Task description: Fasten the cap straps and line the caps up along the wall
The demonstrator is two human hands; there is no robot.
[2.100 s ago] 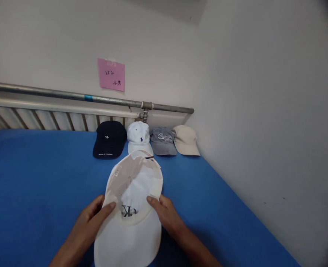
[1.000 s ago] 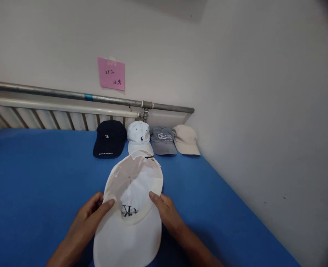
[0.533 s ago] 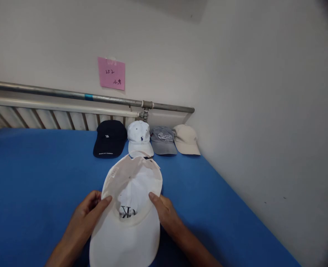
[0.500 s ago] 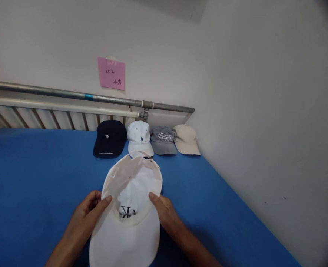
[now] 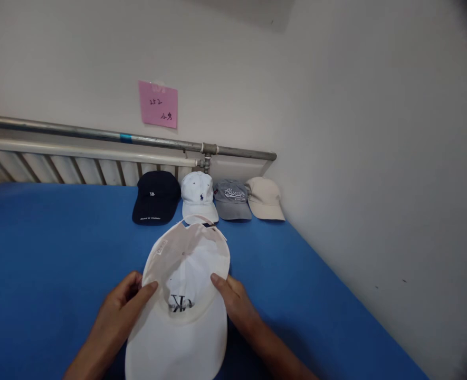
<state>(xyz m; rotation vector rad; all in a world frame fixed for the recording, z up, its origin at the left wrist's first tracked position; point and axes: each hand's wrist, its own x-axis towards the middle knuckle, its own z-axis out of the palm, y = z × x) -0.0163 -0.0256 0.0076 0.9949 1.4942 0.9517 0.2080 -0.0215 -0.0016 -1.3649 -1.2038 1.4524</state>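
A white baseball cap [image 5: 178,343] is held up in front of me, its inside facing me and its brim pointing down toward my body. Dark lettering shows through the crown in mirror image. My left hand [image 5: 124,303] grips the cap's left edge, thumb on the inner rim and fingers behind. On the right side my right hand [image 5: 237,303] pinches the rim the same way, its fingers mostly hidden behind the cloth. The cap's back strap, at the top, overlaps the brim of a white cap with a small dark emblem [image 5: 198,192] farther back.
A black cap [image 5: 158,192], a grey cap [image 5: 233,198] and a beige cap [image 5: 265,198] line up with that white one along the back of the blue surface [image 5: 51,264]. Behind run a metal pipe [image 5: 59,129] and a radiator [image 5: 86,169]. A pink note [image 5: 158,104] hangs on the wall.
The held cap has shifted very slightly left and down in view. Both hands keep the same grip, and the row of caps has stayed put.
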